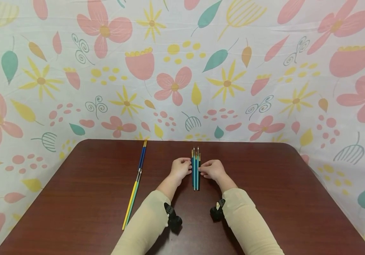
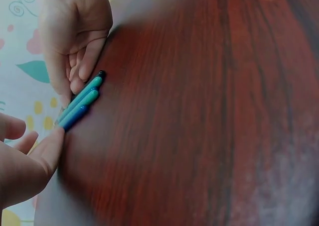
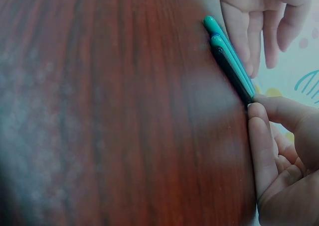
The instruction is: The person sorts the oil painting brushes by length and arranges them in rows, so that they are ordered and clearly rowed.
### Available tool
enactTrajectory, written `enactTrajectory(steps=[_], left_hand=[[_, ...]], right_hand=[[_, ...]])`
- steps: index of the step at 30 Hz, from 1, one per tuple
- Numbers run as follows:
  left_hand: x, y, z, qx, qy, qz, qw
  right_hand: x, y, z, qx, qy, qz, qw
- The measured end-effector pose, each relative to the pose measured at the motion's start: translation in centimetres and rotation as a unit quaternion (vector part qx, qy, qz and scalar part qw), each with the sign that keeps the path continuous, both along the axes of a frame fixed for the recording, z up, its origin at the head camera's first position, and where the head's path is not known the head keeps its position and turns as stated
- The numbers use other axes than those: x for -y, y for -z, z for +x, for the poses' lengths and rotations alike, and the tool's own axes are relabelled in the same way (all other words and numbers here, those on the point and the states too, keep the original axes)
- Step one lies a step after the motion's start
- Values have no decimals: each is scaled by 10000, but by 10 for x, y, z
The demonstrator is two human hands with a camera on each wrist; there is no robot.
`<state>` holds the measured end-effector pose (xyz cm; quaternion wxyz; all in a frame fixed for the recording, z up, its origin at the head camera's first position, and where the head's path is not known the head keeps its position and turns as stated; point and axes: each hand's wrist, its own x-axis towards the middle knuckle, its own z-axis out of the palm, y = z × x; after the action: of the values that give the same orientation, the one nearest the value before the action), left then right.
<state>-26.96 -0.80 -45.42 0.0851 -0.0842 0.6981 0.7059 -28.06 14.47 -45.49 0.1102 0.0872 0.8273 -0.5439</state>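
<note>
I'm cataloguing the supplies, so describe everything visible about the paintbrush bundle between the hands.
The bundle of paintbrushes has slim, glossy, painted-looking handles in turquoise, blue and near-black, with rounded ends. It lies lengthwise on the dark, wood-grained tabletop, bristle ends toward the far edge, the tips uneven. The left hand touches its left side, the right hand its right.

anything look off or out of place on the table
No spill or damage shows. Slightly odd: the blue brushes lie aslant, tips at the far edge of the table, apart from the brush bundle between left hand and right hand.
</note>
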Motion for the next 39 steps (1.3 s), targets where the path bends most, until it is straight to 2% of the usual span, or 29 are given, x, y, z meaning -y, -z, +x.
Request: enactTrajectory(steps=[7,14,20,27,32,39], left_hand=[[-2,3,-2,43,-163,-7,9999],[-5,4,-6,-47,-212,-207,9995],[-9,5,-3,-196,-392,-925,9948],[-12,2,0,-505,-642,-2063,9751],[-12,0,1,-499,-691,-2239,9709],[-12,0,1,-490,-694,-2169,9725]], right_hand=[[0,0,0,-9,-5,-8,10000],[-2,1,0,-39,8,-78,10000],[-1,2,1,-85,-36,-98,9999],[1,1,2,-102,-48,-87,9999],[1,2,2,-134,-75,-58,9999],[0,1,0,-148,-78,-40,9999]])
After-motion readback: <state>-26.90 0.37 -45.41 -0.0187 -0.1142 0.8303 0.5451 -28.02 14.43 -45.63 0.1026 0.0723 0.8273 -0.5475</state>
